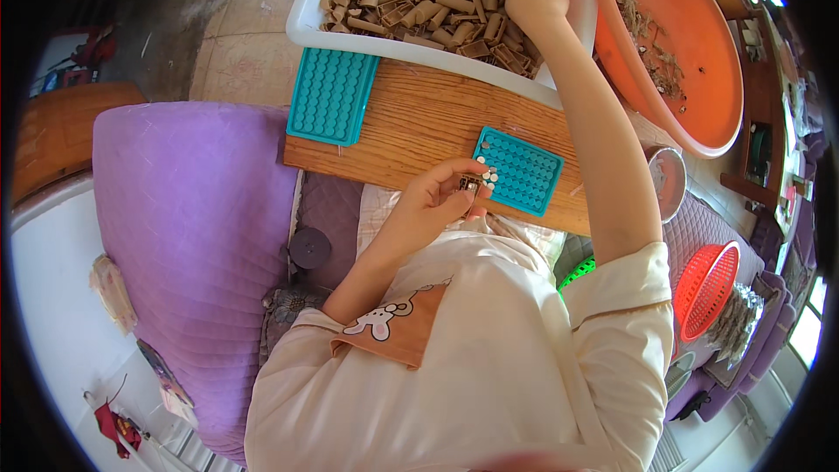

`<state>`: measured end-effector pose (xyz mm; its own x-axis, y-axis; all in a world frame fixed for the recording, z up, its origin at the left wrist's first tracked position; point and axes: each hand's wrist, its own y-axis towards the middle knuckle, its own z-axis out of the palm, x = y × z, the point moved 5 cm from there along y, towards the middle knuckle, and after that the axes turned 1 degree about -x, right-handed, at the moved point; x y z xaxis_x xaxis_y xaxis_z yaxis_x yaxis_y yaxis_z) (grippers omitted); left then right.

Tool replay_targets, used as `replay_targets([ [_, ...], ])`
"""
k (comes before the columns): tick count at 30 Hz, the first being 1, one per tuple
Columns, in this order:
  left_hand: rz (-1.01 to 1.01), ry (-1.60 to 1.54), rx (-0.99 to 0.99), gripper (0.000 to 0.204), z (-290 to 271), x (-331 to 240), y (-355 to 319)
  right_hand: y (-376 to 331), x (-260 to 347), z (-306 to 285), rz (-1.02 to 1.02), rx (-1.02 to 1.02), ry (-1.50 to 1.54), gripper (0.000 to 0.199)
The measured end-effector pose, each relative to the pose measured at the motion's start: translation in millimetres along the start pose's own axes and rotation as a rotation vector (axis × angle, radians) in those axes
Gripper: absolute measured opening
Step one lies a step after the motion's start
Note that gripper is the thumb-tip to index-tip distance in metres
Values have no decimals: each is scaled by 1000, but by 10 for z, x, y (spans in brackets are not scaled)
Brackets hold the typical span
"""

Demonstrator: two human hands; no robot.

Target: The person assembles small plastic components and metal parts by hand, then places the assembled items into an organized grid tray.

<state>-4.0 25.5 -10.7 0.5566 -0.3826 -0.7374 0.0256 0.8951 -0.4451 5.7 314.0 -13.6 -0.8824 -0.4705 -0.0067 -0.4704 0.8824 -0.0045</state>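
Note:
My left hand (430,203) is closed around a small dark brown plastic piece (470,183), held in front of my chest at the table's near edge; the fingers hide part of it. Right beside those fingertips lies a teal tray (531,177) with rows of round hollows. Several small white round pieces (488,177) sit on its left end. My right hand (535,0) reaches far forward into a white bin (419,49) full of brown half-round plastic pieces (437,2). Its fingers are curled in, and whatever they grip is hidden.
Another teal tray (330,96) rests at the left end of the wooden table (415,109). A large orange basin (708,79) with scraps stands right of the bin. Lower right are a red basket (706,290) and a round container (667,183). Purple quilted padding (192,236) covers the left side.

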Motion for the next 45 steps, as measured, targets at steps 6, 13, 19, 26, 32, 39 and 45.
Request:
replay_targets([
  [6,79,-36,-18,30,-35,-67,70,-10,-107,-28,34,24,184,19],
  [13,69,-280,0,32,11,-215,83,-676,-104,-565,-3,145,1218,16],
  [19,215,-387,-32,35,74,-339,181,-1317,-108,-735,106,-62,1582,16],
  [26,372,-435,-116,38,193,-413,199,-1932,-80,-766,131,-295,1277,19],
  [32,449,-417,-90,38,331,-415,168,-2214,40,-760,58,-308,1445,24],
  [39,453,-318,-87,34,369,-389,104,-2404,102,-711,179,-233,1656,30],
  [45,521,-301,-67,33,456,-382,87,-2516,165,-643,140,-342,1696,27],
])
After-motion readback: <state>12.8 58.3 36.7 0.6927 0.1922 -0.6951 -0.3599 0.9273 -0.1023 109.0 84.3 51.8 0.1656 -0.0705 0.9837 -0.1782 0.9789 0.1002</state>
